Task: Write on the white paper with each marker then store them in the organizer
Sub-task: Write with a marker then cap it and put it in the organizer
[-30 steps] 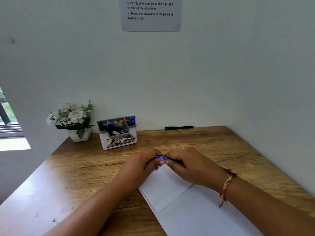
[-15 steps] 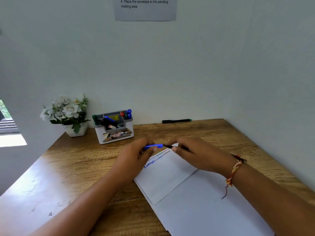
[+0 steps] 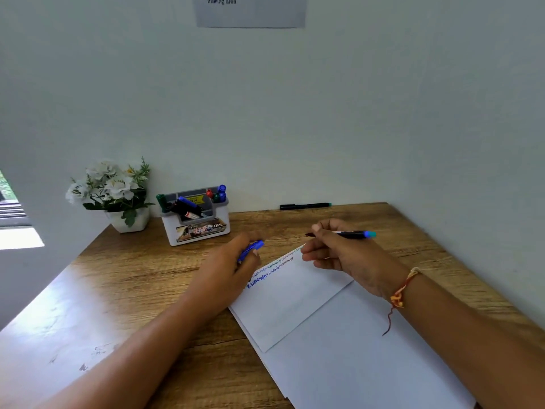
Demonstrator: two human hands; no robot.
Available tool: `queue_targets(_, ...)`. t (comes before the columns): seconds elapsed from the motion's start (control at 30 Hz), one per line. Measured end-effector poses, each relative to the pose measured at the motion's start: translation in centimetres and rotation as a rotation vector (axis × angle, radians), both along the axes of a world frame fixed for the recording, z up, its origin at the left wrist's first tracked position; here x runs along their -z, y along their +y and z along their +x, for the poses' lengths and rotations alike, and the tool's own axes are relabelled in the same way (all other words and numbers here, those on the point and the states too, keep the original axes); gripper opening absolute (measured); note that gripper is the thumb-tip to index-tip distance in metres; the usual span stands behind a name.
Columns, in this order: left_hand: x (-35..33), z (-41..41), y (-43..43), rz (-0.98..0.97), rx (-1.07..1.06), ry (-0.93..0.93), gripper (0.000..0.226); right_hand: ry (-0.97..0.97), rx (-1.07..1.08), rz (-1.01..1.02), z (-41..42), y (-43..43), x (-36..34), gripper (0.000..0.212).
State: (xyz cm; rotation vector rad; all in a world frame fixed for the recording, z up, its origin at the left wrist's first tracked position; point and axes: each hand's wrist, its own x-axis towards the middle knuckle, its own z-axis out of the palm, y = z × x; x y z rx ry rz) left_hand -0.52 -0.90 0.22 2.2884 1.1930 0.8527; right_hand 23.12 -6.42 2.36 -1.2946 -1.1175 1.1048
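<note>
White paper [image 3: 295, 293] lies on the wooden desk [image 3: 141, 276], with lines of blue writing along its far edge. My right hand [image 3: 345, 255] holds an uncapped black marker [image 3: 351, 234] with a blue end above the paper's far corner. My left hand [image 3: 233, 261] grips the blue cap [image 3: 252, 249] just left of the paper. The white and grey organizer [image 3: 196, 228] stands at the back left and holds several markers. Another black marker [image 3: 305, 206] lies against the back wall.
A white pot of white flowers [image 3: 113, 196] stands left of the organizer. Walls close the desk at the back and right. A printed notice [image 3: 250, 10] hangs on the back wall. A larger white sheet [image 3: 368, 358] lies under the written paper.
My hands have pulled apart: the cap came off the marker, the left hand moved left with it, and the right hand moved right with the marker. The view tilted downward.
</note>
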Motion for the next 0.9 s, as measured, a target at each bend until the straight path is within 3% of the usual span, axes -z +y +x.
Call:
queue_targets(0.17,-0.1,0.5,-0.2,0.036,0.04,0.083,0.016,-0.203,0.086,0.108,-0.3,0.7,0.9,0.047)
queue_targets(0.37,0.1,1.1,-0.2,0.12,0.143,0.315,0.029,-0.399,0.111,0.103,0.1,2.1,2.6,0.006)
queue_targets(0.57,0.7,1.4,-0.1,0.145,0.242,0.396,0.037,-0.541,0.127,0.079,0.3,2.2,2.8,0.009)
queue_targets(0.9,1.2,1.4,0.2,0.086,0.278,0.496,0.043,-0.561,0.18,0.058,-0.3,3.0,3.5,0.008)
